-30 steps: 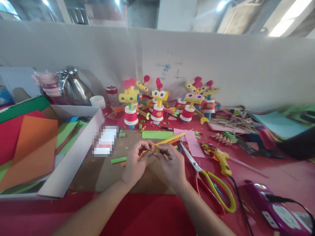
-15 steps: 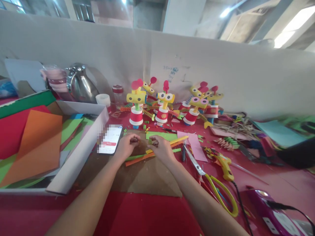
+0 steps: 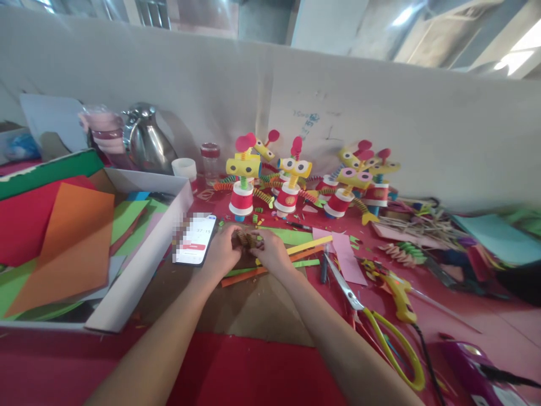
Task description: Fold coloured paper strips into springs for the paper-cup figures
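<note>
A small accordion-folded paper spring (image 3: 245, 239), brownish yellow, is stretched between my two hands. My left hand (image 3: 225, 251) is closed on its left end, and the fingers of my right hand (image 3: 270, 249) pinch its right end. Both hands are just above a brown cardboard sheet (image 3: 253, 313). Beneath my right hand lie paper strips: a yellow strip (image 3: 310, 244), an orange strip (image 3: 245, 277) and a green strip (image 3: 306, 263). Close to my left hand is a lit phone (image 3: 198, 239).
Several paper-cup figures (image 3: 242, 198) with spring arms stand at the back. An open box (image 3: 139, 265) of coloured paper is at left, near a steel jug (image 3: 147, 141). Yellow-handled scissors (image 3: 350, 296), a glue gun (image 3: 399, 296) and a purple device (image 3: 469, 361) lie at right.
My hands have come closer together, and the folded paper spring between them shows more clearly. The view has shifted a little, so the table things appear further right.
</note>
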The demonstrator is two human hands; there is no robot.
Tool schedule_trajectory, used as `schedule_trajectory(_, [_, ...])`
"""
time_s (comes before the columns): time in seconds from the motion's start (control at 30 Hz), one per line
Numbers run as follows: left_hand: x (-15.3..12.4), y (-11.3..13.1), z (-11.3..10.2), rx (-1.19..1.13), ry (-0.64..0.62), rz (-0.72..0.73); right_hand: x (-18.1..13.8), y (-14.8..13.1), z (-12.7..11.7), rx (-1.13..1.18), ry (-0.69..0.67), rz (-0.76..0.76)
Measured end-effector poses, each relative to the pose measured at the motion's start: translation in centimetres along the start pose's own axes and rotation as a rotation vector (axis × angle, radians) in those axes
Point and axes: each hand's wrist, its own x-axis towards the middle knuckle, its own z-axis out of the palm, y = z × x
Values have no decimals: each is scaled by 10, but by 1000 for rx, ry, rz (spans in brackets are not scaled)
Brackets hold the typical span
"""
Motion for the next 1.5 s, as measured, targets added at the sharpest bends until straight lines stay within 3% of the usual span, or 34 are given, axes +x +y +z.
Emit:
schedule_trajectory(0.3, [1,-5,6,59,-8,141,-9,-5,0,-199,71,34])
schedule_trajectory(0.53, [-1,-6,8,-120,-60,14,-9,-5,1,-202,91,28])
schedule_trajectory(0.67, [-3,-8,7,-130,18,-56,-19,-7,-5,-185,141,10])
schedule_trajectory(0.93, [-4,-5,4,13,47,-63,-71,-7,-27,-72,231,-109])
schedule_trajectory(1.1, [-2,12,-14,151,116,-50,-119,2,-38,-245,150,-34])
schedule_trajectory(1.3, [-14,41,-30,380,-185,-132,-162,8,-61,-348,130,-120])
schedule_trajectory(1.5, [-63,60,-23,471,-237,-34,-194,15,-74,-306,164,-153])
